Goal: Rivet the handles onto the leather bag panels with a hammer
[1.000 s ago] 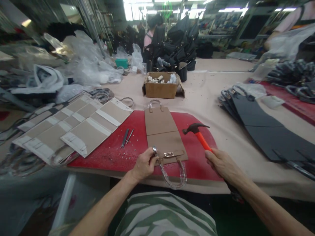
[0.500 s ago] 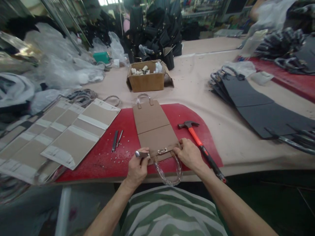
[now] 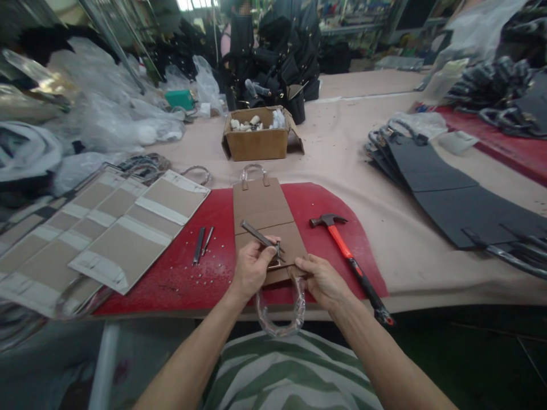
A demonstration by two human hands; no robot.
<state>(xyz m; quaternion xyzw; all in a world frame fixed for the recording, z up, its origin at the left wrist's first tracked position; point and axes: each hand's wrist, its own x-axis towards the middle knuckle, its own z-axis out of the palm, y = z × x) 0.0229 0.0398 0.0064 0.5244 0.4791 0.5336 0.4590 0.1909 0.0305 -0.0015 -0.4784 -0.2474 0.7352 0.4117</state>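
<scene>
A long brown panel (image 3: pixel 264 202) lies across the red mat with a plastic-wrapped handle (image 3: pixel 282 327) at its near end. My left hand (image 3: pixel 253 267) is closed on a metal tool (image 3: pixel 257 232), held slanted over the panel's near part. Under the tool a metal clasp (image 3: pixel 276 263) shows partly, the rest hidden by fingers. My right hand (image 3: pixel 320 279) pinches the panel's near right edge, beside the handle. The hammer (image 3: pixel 339 239) with a red and black grip rests to the right of the panel. Two thin metal tools (image 3: pixel 199 246) lie on the mat to the left.
Beige panels (image 3: pixel 141 228) are stacked at the left. A cardboard box (image 3: pixel 257 143) of small pieces stands behind the mat (image 3: pixel 342 202). Dark panels (image 3: pixel 444 199) with handles lie at the right. Plastic bags (image 3: pixel 111 108) and black bags (image 3: pixel 286 62) are farther back.
My left hand has moved right and up over the clasp, turning the metal tool. The panel's near end has shifted slightly left, and my right hand has moved left and down with it.
</scene>
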